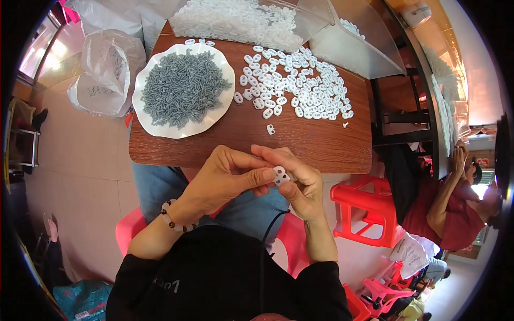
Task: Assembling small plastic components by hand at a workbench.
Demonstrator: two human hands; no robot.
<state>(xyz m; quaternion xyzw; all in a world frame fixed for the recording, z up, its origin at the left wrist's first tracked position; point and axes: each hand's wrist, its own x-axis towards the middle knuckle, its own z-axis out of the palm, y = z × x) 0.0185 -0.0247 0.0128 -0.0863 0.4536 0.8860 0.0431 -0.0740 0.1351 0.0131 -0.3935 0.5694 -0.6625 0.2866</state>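
A small white plastic piece with holes [280,175] is pinched between both hands near the table's front edge. My left hand [230,174] is closed, its thumb tip against the piece's left side. From the right, my right hand [301,181] grips the same piece between thumb and curled fingers. Whether a smaller part is hidden in the fingers, I cannot tell. Just beyond the hands, a single white piece [270,129] lies on the wooden table [214,152]. Farther off spreads a loose pile of white two-hole pieces [321,88].
A scalloped white plate [184,131] heaped with small grey metal screws or pins [182,88] stands at the left. At the back is a clear bin of white pieces [235,27]. Plastic bags [107,75] sit left of the table. A red stool [364,208] and a co-worker [444,214] are at the right.
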